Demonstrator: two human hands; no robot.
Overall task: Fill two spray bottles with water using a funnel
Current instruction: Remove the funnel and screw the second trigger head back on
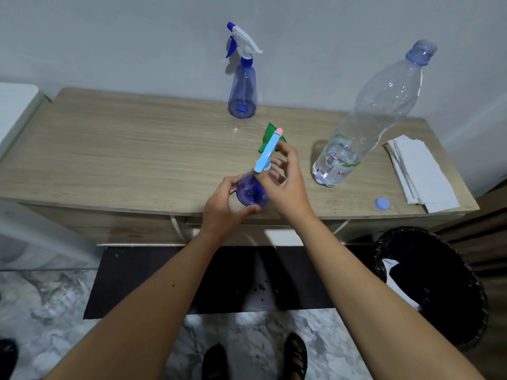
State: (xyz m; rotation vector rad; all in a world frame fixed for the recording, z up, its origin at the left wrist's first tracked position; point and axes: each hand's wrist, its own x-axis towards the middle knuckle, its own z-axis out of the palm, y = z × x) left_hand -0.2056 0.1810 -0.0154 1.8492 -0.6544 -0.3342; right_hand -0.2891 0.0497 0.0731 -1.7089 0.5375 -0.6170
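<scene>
A blue spray bottle [251, 191] stands near the wooden table's [123, 149] front edge. My left hand [223, 208] is wrapped around its base. Its light-blue spray head [267, 151] with a pink tip sits on the neck, and my right hand [285, 185] grips the collar just below it. A green funnel [270, 132] lies on the table right behind the head, partly hidden. A second blue spray bottle [242, 90] with a white and blue trigger stands at the back by the wall. A large clear water bottle [367, 119], uncapped, stands to the right with a little water in its bottom.
The water bottle's blue cap [382, 203] lies near the front right edge. A stack of white paper napkins [419, 171] sits at the far right. A black-lined bin [430, 286] stands on the floor to the right, a dark mat [142, 283] lies under the table.
</scene>
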